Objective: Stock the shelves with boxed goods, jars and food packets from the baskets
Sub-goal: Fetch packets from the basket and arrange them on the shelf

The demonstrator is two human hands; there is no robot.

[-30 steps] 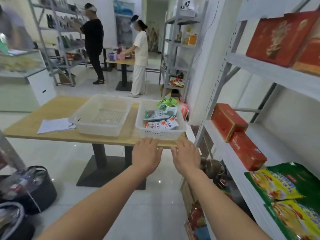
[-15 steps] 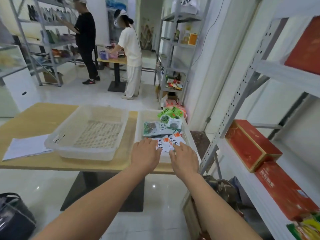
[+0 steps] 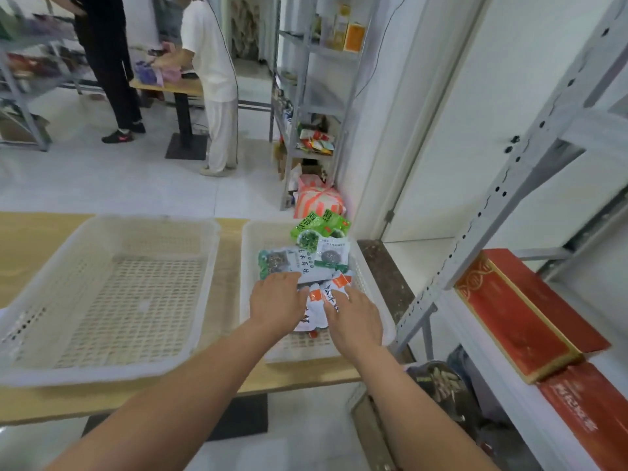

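Judging by the pose, the step in hand is lifting packets out of the basket [image 3: 299, 351] at lower centre of the frame, which sits on the bench [image 3: 227, 253] beside an empty basket [image 3: 112, 300] at lower left. Both hands are inside it. The left hand [image 3: 278, 300] lies on the near edge of the grey packets [image 3: 299, 261]; its fingers bend down over them with the tips hidden, so I cannot tell whether they pinch anything. The right hand [image 3: 353, 317] rests on the white-orange packets [image 3: 321, 300], fingers fairly straight and close together, pressing rather than gripping. Green packets [image 3: 319, 226] lie at the far end, untouched. The shelf [image 3: 472, 338] at right of frame carries red boxes [image 3: 520, 307] and has bare board beyond them. To do it well, slide the fingers under a whole stack rather than pinching one slippery corner, and take one kind per load so they go up sorted. Square the edges against the basket wall before lifting and keep the stack level on the turn to the shelf. Risk: the loose pile fans out and spills. Two other people work at upper left, well apart.
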